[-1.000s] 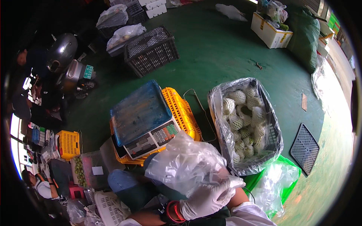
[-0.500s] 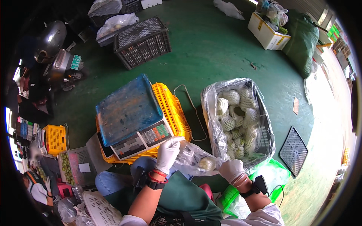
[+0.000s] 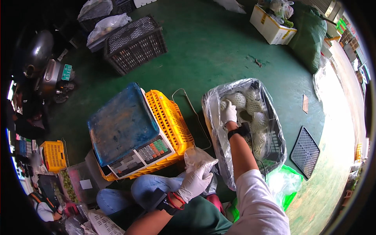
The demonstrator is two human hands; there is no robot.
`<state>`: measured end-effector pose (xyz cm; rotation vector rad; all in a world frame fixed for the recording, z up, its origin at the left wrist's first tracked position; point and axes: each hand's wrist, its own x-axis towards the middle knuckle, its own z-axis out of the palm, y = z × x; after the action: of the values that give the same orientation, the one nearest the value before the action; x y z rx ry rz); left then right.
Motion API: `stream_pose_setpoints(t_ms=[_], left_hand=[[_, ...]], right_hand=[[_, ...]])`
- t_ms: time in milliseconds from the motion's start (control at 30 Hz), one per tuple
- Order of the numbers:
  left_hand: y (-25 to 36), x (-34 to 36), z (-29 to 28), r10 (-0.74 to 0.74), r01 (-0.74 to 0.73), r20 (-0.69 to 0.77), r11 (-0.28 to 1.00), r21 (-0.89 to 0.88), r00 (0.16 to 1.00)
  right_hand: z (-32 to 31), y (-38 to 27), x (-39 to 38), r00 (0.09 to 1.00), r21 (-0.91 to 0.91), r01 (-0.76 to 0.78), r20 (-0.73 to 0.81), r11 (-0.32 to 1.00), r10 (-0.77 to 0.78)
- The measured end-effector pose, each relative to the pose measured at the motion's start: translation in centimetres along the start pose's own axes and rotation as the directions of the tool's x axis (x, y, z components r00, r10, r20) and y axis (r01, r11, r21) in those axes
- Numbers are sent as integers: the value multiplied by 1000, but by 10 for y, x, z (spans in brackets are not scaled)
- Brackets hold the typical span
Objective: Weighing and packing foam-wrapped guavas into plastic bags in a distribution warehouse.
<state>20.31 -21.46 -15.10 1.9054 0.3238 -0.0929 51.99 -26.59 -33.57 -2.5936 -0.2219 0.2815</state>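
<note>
Down low, the gloved left hand point(image 3: 194, 182) pinches a clear plastic bag point(image 3: 197, 158) just above the person's knee, fingers closed on it. Farther out, the gloved right hand point(image 3: 228, 112) reaches into a plastic-lined black crate point(image 3: 274, 129), fingers curled over a net-wrapped fruit point(image 3: 235, 100) among others. Beside the crate, a blue-topped scale point(image 3: 123, 125) sits on a yellow crate point(image 3: 170, 117), on the green floor point(image 3: 219, 47)

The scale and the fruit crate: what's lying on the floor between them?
In the head view, a thin cord loops over the green floor between the scale, on its yellow crate, and the plastic-lined fruit crate. Otherwise bare.
</note>
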Motion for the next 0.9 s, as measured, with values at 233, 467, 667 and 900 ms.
stream_pose_setpoints(t_ms=[233, 467, 667, 900], left_hand=[[8, 3, -22, -16, -8, -104, 974, -227, 994], [14, -4, 15, 61, -23, 64, 878, -477, 996], [11, -11, -11, -183, 192, 60, 906, -376, 981], [25, -5, -3, -149, 185, 113, 873, -451, 982]], right_hand=[[-61, 13, -98, 896, 876, -441, 441, -197, -45], [-80, 15, -268, 630, 706, -617, 707, 347, -320], [-148, -19, -180, 735, 472, -300, 669, 829, -115], [17, 106, -39, 969, -140, -197, -177, 970, 171]])
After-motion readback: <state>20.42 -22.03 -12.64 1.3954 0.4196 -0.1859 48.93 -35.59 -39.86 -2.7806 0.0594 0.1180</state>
